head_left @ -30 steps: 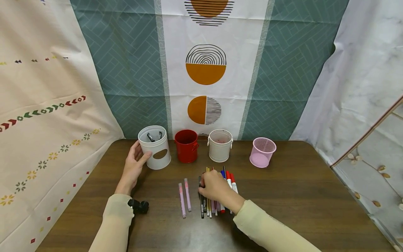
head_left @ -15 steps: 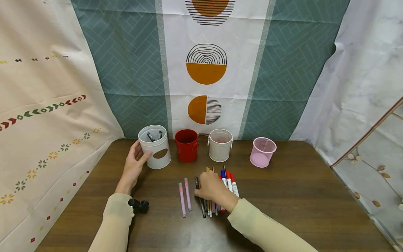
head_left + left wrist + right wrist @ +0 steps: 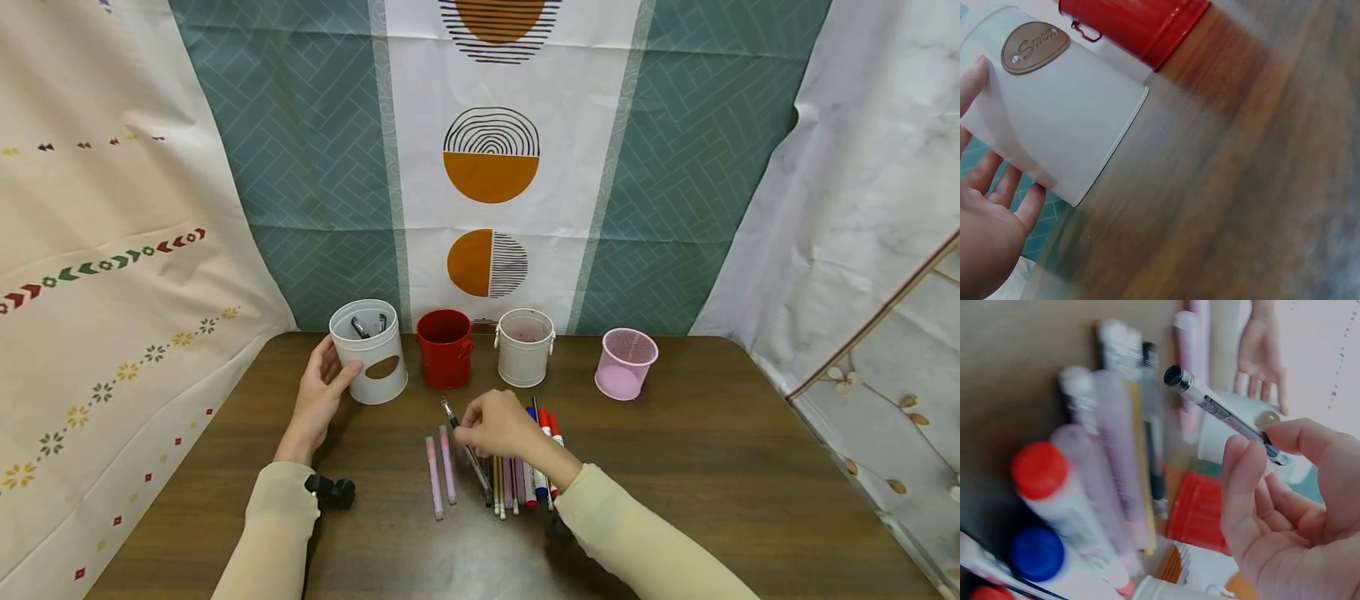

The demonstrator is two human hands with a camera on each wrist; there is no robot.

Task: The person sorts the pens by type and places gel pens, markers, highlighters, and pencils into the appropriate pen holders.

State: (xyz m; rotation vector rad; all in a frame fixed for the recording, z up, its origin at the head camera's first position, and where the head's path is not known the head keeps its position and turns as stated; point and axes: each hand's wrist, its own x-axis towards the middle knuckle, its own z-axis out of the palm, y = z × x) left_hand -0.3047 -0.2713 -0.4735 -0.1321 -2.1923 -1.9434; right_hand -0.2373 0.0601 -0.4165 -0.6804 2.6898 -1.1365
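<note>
At the back left, my left hand holds a tall white metal pen holder, thumb on its front and fingers around its far side. A brown oval label shows on the holder in the left wrist view. Inside it stand a couple of dark pens. My right hand pinches a clear-barrelled pen with a black end between thumb and fingers, tilted above the table. Under and beside that hand lies a row of pens, yellow pencils and red and blue markers.
A red bucket, a cream bucket and a pink mesh cup stand along the back of the brown table. Two pink pens lie left of the row.
My right hand has taken a black pen from the left side of the row, raised it and tilted it toward the back left. The left hand stays still on the pen holder.
</note>
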